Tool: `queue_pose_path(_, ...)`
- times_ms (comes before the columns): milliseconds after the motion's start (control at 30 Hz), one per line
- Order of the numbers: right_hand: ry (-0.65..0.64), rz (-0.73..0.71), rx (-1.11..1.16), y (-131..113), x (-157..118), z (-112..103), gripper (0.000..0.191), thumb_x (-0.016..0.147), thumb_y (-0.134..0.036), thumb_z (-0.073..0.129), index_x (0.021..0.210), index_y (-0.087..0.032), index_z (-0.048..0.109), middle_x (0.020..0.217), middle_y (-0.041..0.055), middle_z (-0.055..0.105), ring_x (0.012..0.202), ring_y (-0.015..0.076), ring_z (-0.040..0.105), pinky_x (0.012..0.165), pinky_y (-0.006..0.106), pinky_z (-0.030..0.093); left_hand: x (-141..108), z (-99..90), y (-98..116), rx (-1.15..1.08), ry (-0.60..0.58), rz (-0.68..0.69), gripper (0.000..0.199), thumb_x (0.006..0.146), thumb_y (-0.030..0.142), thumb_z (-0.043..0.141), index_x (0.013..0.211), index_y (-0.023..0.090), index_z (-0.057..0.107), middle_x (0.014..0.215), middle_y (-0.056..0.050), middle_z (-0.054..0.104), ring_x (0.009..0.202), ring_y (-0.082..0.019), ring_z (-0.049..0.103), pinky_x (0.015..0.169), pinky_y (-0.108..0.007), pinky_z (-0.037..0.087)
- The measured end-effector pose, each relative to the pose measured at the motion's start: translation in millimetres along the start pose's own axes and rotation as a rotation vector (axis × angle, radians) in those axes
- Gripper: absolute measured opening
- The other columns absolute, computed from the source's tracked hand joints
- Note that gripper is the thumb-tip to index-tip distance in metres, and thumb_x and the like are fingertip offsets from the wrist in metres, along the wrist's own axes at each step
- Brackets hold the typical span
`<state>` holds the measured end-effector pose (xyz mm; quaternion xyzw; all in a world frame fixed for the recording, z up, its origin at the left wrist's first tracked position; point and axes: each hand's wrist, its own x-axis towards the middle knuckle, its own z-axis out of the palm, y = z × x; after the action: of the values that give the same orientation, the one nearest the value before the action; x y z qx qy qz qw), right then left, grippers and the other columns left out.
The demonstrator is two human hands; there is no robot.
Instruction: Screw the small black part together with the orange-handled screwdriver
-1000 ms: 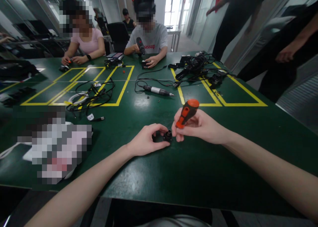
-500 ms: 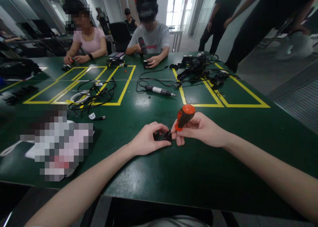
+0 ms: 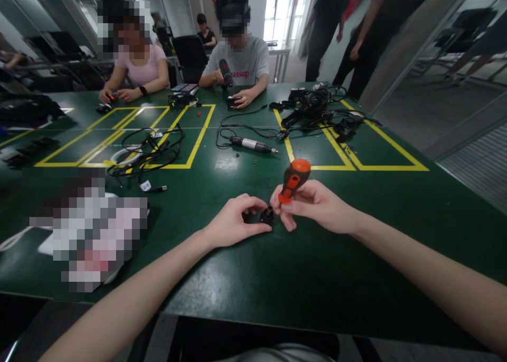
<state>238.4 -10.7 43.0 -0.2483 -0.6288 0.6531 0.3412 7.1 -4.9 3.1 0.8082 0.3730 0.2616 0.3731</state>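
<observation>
Between the thumb and fingers of my left hand (image 3: 233,222) is a small round black part (image 3: 266,216) with a short raised stub, down at the tabletop. My right hand (image 3: 317,206) grips a screwdriver (image 3: 294,180) with an orange and dark grey handle, tilted with its butt end up. The lower end of the screwdriver points down close to the black part. My fingers hide most of its shaft, and I cannot tell whether the tip touches the part.
Beyond my hands lies a black and silver electric screwdriver (image 3: 253,144) with a cord. Cable coils (image 3: 158,145) lie left, and a black cable heap (image 3: 312,106) lies back right. A pixelated bundle (image 3: 106,240) sits near left. Two people (image 3: 243,56) work across the green table (image 3: 245,293).
The screwdriver handle has turned, now showing its orange inset, and shifted slightly up. My left hand stays on the black part. People standing at the back right have moved.
</observation>
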Motion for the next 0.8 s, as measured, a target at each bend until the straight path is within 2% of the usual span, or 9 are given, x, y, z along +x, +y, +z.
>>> queue_pose_path(100,0.036,-0.031,0.04,4,0,1,0.03,0.086,-0.034,0.085,0.1,-0.016,0.066,0.08,-0.0006,0.069,0.061,0.0099,0.066,0.06,0.023,0.057,0,-0.5,0,0.002,0.001,-0.002,0.033,0.078,0.034,0.088,0.105,0.019,0.076,0.093,-0.003,0.071,0.081,-0.017,0.061,0.079,-0.03,0.05)
queue_pose_path(200,0.046,-0.029,0.012,6,-1,1,0.027,0.083,-0.03,0.088,0.092,-0.016,0.066,0.08,0.0005,0.071,0.061,0.0102,0.066,0.06,0.024,0.058,0,-0.7,1,0.0,0.002,-0.011,0.034,0.078,0.034,0.089,0.106,0.019,0.076,0.092,-0.003,0.071,0.081,-0.018,0.061,0.079,-0.03,0.05)
queue_pose_path(300,0.039,-0.014,-0.047,5,-1,1,0.025,0.084,-0.034,0.086,0.088,-0.015,0.069,0.083,0.0038,0.074,0.063,0.0115,0.067,0.062,0.025,0.059,0,-1.0,1,0.004,-0.008,-0.007,0.032,0.078,0.032,0.088,0.105,0.019,0.077,0.092,-0.003,0.072,0.083,-0.018,0.062,0.079,-0.03,0.05)
queue_pose_path(433,0.043,0.003,-0.067,2,0,0,0.028,0.086,-0.038,0.084,0.088,-0.014,0.071,0.073,0.0011,0.068,0.06,0.0108,0.063,0.059,0.024,0.055,0,-3.6,3,0.002,-0.046,0.033,0.035,0.08,0.031,0.086,0.111,0.018,0.077,0.096,-0.004,0.073,0.088,-0.019,0.064,0.081,-0.03,0.05)
queue_pose_path(533,0.005,0.0,-0.036,1,0,0,0.029,0.093,-0.041,0.078,0.09,-0.013,0.072,0.077,0.0024,0.069,0.06,0.0106,0.064,0.059,0.024,0.055,1,-8.5,4,-0.04,-0.089,0.042,0.036,0.082,0.029,0.082,0.115,0.018,0.076,0.096,-0.003,0.072,0.086,-0.017,0.063,0.078,-0.028,0.048)
queue_pose_path(700,0.041,-0.021,0.029,4,2,3,0.028,0.091,-0.039,0.08,0.101,-0.017,0.065,0.078,0.0003,0.071,0.063,0.0115,0.067,0.062,0.025,0.057,5,-15.8,3,-0.225,-0.176,-0.079,0.036,0.083,0.028,0.08,0.116,0.013,0.076,0.094,-0.005,0.077,0.081,-0.015,0.066,0.071,-0.025,0.047)
queue_pose_path(800,0.06,-0.03,0.031,6,2,4,0.028,0.089,-0.038,0.082,0.093,-0.018,0.062,0.076,0.0012,0.073,0.06,0.0109,0.066,0.059,0.023,0.056,6,-15.3,-2,-0.427,-0.173,-0.212,0.05,0.076,0.025,0.086,0.121,0.012,0.072,0.092,-0.007,0.08,0.078,-0.016,0.073,0.072,-0.027,0.054)
